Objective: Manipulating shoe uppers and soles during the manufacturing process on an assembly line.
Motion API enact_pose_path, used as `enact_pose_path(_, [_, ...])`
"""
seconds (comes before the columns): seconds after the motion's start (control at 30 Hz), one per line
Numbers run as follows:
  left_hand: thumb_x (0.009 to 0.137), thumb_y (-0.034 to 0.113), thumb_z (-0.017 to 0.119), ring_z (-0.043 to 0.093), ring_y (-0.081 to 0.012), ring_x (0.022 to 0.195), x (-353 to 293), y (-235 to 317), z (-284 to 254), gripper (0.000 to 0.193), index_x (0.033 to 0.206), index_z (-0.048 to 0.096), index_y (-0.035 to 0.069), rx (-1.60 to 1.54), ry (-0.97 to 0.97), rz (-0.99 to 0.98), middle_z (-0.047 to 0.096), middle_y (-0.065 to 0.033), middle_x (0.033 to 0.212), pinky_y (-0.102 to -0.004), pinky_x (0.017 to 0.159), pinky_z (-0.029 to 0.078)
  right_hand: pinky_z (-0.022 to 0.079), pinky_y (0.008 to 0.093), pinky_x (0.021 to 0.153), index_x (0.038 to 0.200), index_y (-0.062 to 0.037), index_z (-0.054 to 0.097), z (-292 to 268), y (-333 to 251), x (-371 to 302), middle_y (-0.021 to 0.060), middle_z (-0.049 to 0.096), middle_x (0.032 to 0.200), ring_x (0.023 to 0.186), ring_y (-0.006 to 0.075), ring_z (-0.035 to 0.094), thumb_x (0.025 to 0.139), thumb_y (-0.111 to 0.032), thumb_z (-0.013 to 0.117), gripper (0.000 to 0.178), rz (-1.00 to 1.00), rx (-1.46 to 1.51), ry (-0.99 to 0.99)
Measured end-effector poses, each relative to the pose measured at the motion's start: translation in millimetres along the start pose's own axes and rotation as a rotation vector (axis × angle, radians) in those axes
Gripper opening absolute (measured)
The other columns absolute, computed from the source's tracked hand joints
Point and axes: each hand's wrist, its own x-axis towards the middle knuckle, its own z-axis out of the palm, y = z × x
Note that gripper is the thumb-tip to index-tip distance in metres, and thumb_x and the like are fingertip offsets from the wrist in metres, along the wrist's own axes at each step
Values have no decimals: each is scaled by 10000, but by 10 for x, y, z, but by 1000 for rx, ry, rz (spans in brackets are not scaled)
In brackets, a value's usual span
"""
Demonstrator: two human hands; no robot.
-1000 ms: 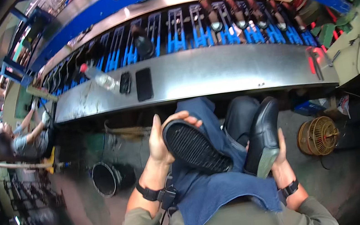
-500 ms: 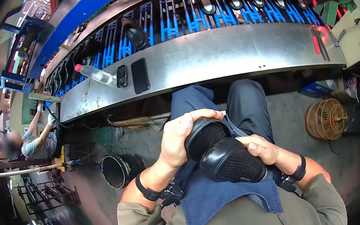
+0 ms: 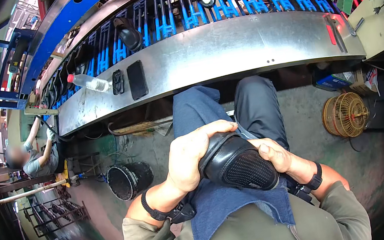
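Observation:
A black leather shoe (image 3: pixel 245 164) with a patch of small perforations lies across both my hands, above my lap. Its rounded perforated end tilts down to the right, over my blue denim apron (image 3: pixel 244 211). My left hand (image 3: pixel 189 154) is wrapped round its upper left end, thumb along the top. On the other side, my right hand (image 3: pixel 273 155) grips the shoe's right edge with fingers curled. The underside is hidden, and I cannot tell whether a second shoe lies beneath.
Ahead is a metal bench (image 3: pixel 203 57) bearing a phone (image 3: pixel 137 80), a small black case (image 3: pixel 118 82), a plastic bottle (image 3: pixel 91 82) and red-handled pliers (image 3: pixel 335 33). Blue racks (image 3: pixel 162 16) behind it hold several shoes. A bucket (image 3: pixel 129 180) and wicker basket (image 3: pixel 346 115) flank me; another person (image 3: pixel 40 156) works far left.
Two rounded black parts stood apart at an angle; now they look closed into one form, and the ribbed hollow by my left hand is covered. The bench has shifted slightly up and left in view.

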Motion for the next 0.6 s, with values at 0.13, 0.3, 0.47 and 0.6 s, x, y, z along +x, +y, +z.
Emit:
enact_pose_path(0.13, [1031, 445, 349, 652, -366, 1154, -11, -17, -5, 661, 1186, 642, -126, 10, -2, -22, 675, -283, 1208, -450, 1061, 467, 465, 307, 787, 1102, 18, 635, -14, 52, -22, 63, 647, 920, 854, 141, 584, 1035, -514, 380, 594, 34, -24, 14])
enact_pose_path(0.3, [1021, 453, 369, 649, -364, 1164, -40, -27, 14, 662, 1212, 636, -123, -14, 6, -57, 679, -275, 1210, -448, 1066, 462, 447, 290, 763, 1091, 24, 636, 9, 103, -34, 42, 629, 906, 837, 124, 561, 1033, -512, 410, 584, 27, 53, 32])
enact_pose_path(0.47, [1021, 463, 364, 624, -361, 1207, -52, -9, 41, 675, 1229, 626, -124, -35, -21, -108, 649, -279, 1268, -444, 1087, 441, 445, 288, 765, 1086, 33, 639, -13, 154, -61, 41, 631, 927, 856, 123, 562, 1018, -550, 440, 620, 58, 106, 31])
enact_pose_path(0.6, [1048, 475, 358, 569, -362, 1286, -128, -14, 72, 701, 1387, 496, -122, -146, -42, -187, 541, -291, 1416, -448, 1119, 407, 446, 284, 761, 1138, 47, 649, -6, 102, -55, 47, 637, 935, 858, 125, 570, 992, -616, 453, 707, 83, 96, 29])
